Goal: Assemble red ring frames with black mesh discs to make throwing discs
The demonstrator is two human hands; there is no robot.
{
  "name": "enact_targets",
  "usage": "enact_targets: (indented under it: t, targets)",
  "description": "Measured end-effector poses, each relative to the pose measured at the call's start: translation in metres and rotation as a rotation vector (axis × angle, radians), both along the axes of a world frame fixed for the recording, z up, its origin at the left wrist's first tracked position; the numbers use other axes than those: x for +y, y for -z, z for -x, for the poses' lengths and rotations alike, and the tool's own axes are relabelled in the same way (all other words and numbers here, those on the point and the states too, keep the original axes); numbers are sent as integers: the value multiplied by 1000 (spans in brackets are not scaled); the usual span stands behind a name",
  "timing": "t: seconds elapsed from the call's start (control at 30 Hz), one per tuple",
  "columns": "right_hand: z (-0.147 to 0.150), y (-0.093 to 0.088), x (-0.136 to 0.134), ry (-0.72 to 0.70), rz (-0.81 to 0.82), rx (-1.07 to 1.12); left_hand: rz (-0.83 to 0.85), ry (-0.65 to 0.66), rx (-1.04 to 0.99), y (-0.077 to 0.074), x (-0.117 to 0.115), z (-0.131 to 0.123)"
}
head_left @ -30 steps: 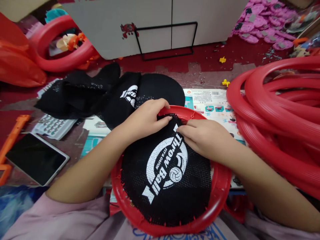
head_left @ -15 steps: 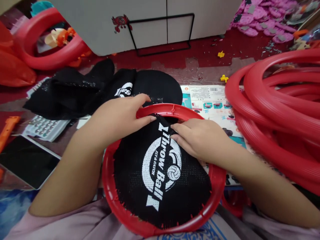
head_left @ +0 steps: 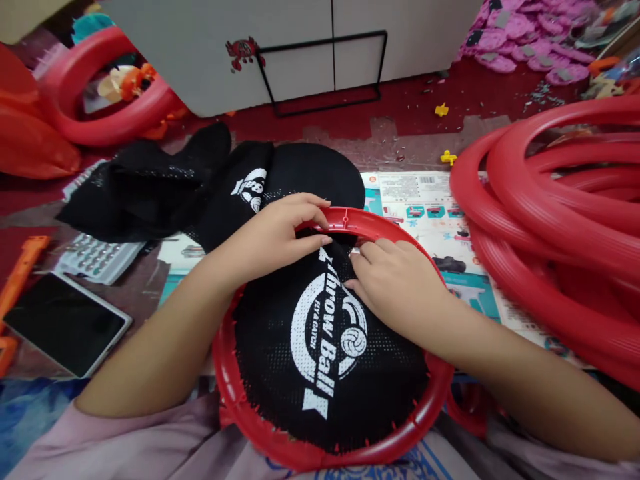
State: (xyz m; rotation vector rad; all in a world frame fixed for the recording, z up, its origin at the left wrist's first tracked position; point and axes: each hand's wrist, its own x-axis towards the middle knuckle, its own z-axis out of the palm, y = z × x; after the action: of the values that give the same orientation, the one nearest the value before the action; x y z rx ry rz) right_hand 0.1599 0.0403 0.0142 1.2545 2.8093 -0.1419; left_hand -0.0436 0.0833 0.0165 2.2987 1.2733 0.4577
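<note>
The hoop (head_left: 440, 393) lies on the lap, filled by the mesh (head_left: 270, 380), print running 12 to 6 o'clock. The mesh's far edge sits at 12, touching both hands' fingertips. The left hand (head_left: 273, 237) is nearer, fingers (head_left: 315, 202) clamped over the rim. The right hand (head_left: 400, 287) presses the mesh at 1, gripping nothing.

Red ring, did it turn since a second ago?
Yes. The red ring turned counterclockwise: its rim nub slid left, away from the leaflet beside it.
</note>
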Motion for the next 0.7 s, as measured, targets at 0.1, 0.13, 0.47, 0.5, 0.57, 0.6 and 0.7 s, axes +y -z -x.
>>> enact_targets:
  t: [0.1,0.13,0.47,0.5,0.57,0.6,0.7]
  targets:
    - [2,2,0,19,-8,-9,-9,-6,-4,2,1,-1]
    - [1,2,0,23,-1,0,-6,-11,-7,2,1,-1]
    - [-10,-1,7,236,51,359,47,-103,-106,3,-1,1]
    - [-11,1,8,203,26,406,62,-117,-123,3,-1,0]
    - [-13,5,11,94,-46,463,80,-133,-160,4,-2,-1]
    - [-14,7,12,33,-92,473,82,-141,-176,4,-2,-2]
    - [-15,12,16,-91,-237,454,73,-146,-196,5,-3,-4]
